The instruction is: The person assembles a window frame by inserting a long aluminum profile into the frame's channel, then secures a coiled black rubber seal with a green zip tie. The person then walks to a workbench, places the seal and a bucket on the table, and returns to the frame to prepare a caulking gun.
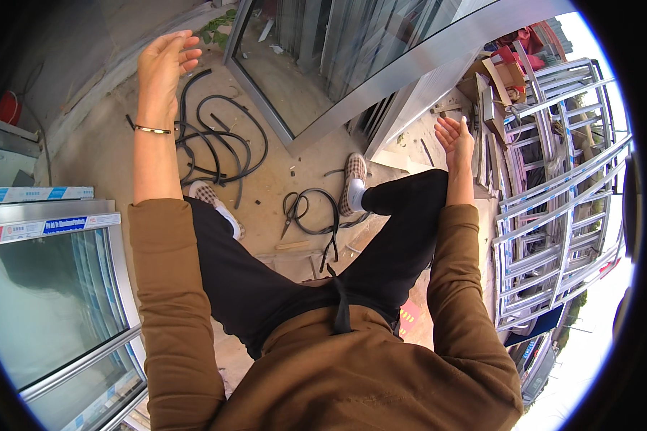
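Observation:
My left hand [162, 72] is raised at the upper left, its fingers a little bent and apart, with nothing seen in it. Below and beside it, loops of black rubber strip [255, 161] lie on the floor. My right hand [456, 141] is held out by my right knee, palm up, fingers stretched, holding nothing. Ahead, between the hands, stands a metal-framed glass panel [316, 72]; neither hand touches it. A smaller tangle of black strip [336, 228] lies between my feet, with dark-handled scissors [288, 221] beside it.
Framed glass panes [50, 302] with protective tape stand at my left. Along the right side silver metal frames [553, 215] are stacked, with cardboard boxes [507, 75] behind. A grey wall [86, 50] runs at the far left. Small scraps dot the concrete floor [287, 187].

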Tool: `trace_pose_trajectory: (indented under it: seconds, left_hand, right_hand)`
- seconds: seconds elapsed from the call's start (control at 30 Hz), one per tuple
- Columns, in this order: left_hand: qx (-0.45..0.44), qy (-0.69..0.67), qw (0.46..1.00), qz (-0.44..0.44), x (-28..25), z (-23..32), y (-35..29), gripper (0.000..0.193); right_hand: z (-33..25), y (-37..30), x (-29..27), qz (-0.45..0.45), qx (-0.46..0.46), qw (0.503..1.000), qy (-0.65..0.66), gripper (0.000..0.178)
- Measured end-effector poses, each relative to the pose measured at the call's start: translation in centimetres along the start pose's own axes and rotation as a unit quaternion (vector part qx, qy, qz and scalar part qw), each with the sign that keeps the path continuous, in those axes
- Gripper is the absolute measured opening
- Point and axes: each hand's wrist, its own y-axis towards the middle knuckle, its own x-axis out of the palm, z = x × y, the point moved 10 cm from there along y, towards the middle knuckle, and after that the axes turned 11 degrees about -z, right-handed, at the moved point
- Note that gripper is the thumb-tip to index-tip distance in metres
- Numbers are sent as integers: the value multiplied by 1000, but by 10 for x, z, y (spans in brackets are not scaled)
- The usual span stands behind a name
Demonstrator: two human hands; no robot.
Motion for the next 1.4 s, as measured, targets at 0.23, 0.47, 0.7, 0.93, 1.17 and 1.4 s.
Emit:
trace_pose_trajectory:
  seconds: [0.23, 0.47, 0.7, 0.93, 1.17, 1.4]
  left_hand:
    - [-7, 10, 1000, 2, -3, -8, 2, 30]
    - [-32, 28, 998, -40, -9, -31, 6, 32]
    - [-82, 86, 991, -67, -37, -64, 8, 35]
    - [-129, 93, 985, -64, -73, -102, 11, 34]
    - [-144, 90, 984, -51, -116, -110, 4, 35]
    - [-162, 120, 979, -38, -134, -108, 0, 36]
  right_hand:
    - [-19, -30, -43, 104, -120, 976, 148, 50]
    - [99, -183, -118, 146, -5, 989, 30, 44]
    - [294, -384, -158, 190, 246, 949, 48, 47]
    - [405, -453, -155, 162, 376, 909, 79, 52]
    - [394, -388, -106, -43, 329, 918, -217, 50]
    - [427, -327, -34, -271, 323, 841, -340, 57]
